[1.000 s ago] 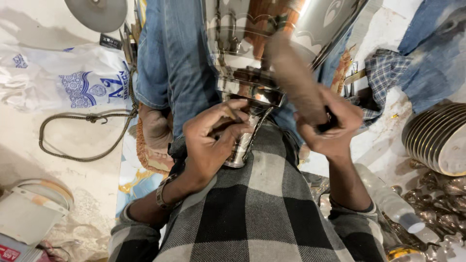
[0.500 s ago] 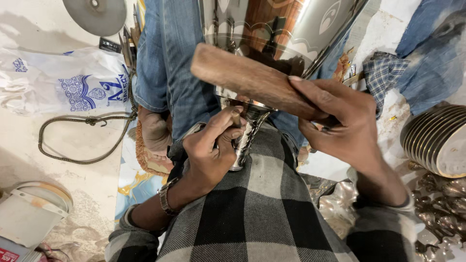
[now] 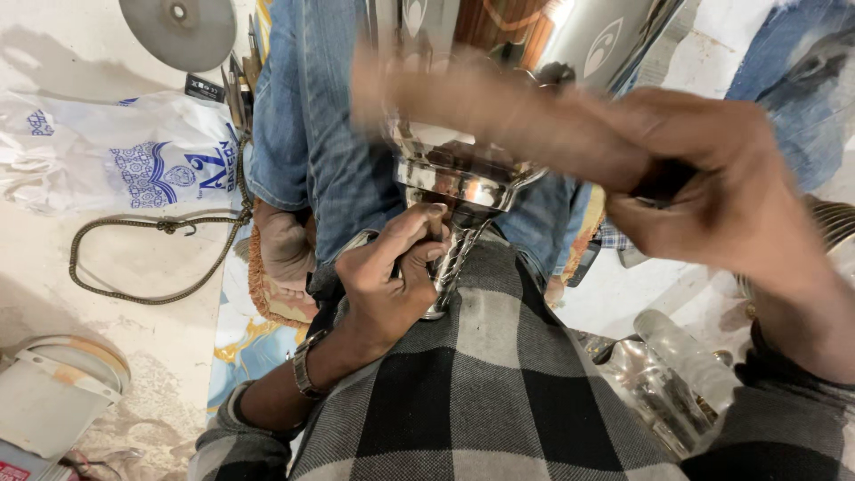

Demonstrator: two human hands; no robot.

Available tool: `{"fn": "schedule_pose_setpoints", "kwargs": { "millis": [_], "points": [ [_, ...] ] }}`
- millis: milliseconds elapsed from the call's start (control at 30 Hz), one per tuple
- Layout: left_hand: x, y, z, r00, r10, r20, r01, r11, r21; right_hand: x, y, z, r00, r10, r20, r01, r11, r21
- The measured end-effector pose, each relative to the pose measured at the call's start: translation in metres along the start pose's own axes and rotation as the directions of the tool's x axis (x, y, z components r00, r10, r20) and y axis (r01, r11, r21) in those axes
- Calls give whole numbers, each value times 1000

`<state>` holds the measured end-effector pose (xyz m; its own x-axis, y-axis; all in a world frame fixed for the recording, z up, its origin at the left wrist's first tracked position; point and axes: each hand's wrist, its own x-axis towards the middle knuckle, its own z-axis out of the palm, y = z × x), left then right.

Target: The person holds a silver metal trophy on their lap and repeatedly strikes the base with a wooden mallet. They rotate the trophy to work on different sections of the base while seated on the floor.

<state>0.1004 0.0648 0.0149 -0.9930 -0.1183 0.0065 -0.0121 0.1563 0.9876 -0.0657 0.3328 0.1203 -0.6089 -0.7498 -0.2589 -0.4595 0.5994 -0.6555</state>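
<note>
My left hand (image 3: 387,276) grips the twisted stem of a shiny metal cup-shaped piece (image 3: 459,174) that rests against my lap, over my checked shirt. My right hand (image 3: 712,183) is closed on the end of a brown wooden mallet (image 3: 481,111), which is blurred and lies across just above the metal piece's flared rim. A watch sits on my left wrist. My bare foot shows to the left of the left hand, below my jeans.
A white printed plastic bag (image 3: 116,160) and a looped cord (image 3: 160,258) lie on the floor at left. A round metal disc (image 3: 183,31) sits at top left, large shiny metal vessels (image 3: 614,40) at the top, a clear plastic bottle (image 3: 686,356) at lower right.
The camera has come closer. My right hand has swung the wooden mallet from upright to lying across above the metal piece. My left hand has kept its grip on the stem.
</note>
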Motion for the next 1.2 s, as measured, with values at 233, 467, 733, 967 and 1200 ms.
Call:
{"fn": "schedule_pose_setpoints", "kwargs": {
  "millis": [233,467,733,967,1200],
  "points": [
    [17,-2,-11,965,129,227,-113,990,-83,-25,26,48,980,126,-151,-16,815,580],
    [42,7,-24,864,43,501,-79,995,52,-74,30,86,923,188,-335,69,775,628],
    [54,10,-15,789,30,613,-151,978,147,-107,22,117,874,346,-341,-206,899,386],
    [54,8,-17,763,101,639,-224,968,115,-117,13,131,824,301,-480,-89,906,415],
    [54,-1,-19,728,228,647,-269,962,-36,-100,3,144,774,376,-509,46,769,637]
  ]
}}
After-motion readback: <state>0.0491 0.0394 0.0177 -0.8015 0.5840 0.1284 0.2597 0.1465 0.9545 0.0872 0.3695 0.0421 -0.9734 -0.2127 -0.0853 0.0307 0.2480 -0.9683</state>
